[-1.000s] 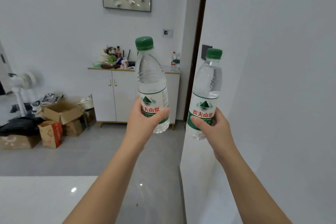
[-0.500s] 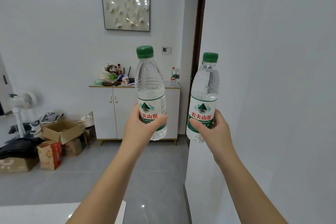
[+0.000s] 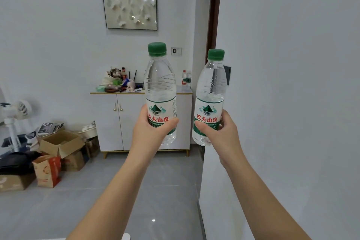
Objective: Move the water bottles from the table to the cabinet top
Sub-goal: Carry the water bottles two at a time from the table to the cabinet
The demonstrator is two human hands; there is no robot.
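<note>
Clear plastic, green-capped: first water bottle (image 3: 160,84), upright, clasped round its green-and-white label by the left grip (image 3: 153,132), thumb across the front. At 3 o'clock of it, near but not touching, a second clear green-capped water bottle (image 3: 212,84), tilted slightly with cap leaning toward 1 o'clock, wrapped low on its label by the right grip (image 3: 224,134). Both carried in mid-air at arm's length, resting on nothing.

Behind them, toward 12 o'clock across the grey tiled floor (image 3: 97,191), a white two-door cabinet with gold handles (image 3: 124,122). On its pale cabinet top (image 3: 183,90), a heap of bags and small odds (image 3: 116,82) at the 9 o'clock end and two small bottles (image 3: 185,78), one red-labelled, at the 3 o'clock end by the wall. Above the cabinet, a framed white butterfly relief (image 3: 130,4).

At 9 o'clock, a white standing fan (image 3: 17,111) and open brown cardboard boxes (image 3: 62,142) on the floor. At 3 o'clock, a plain white wall (image 3: 292,84) close by. At 6 o'clock, only a rounded corner of a white tabletop (image 3: 124,236) at the bottom edge.
</note>
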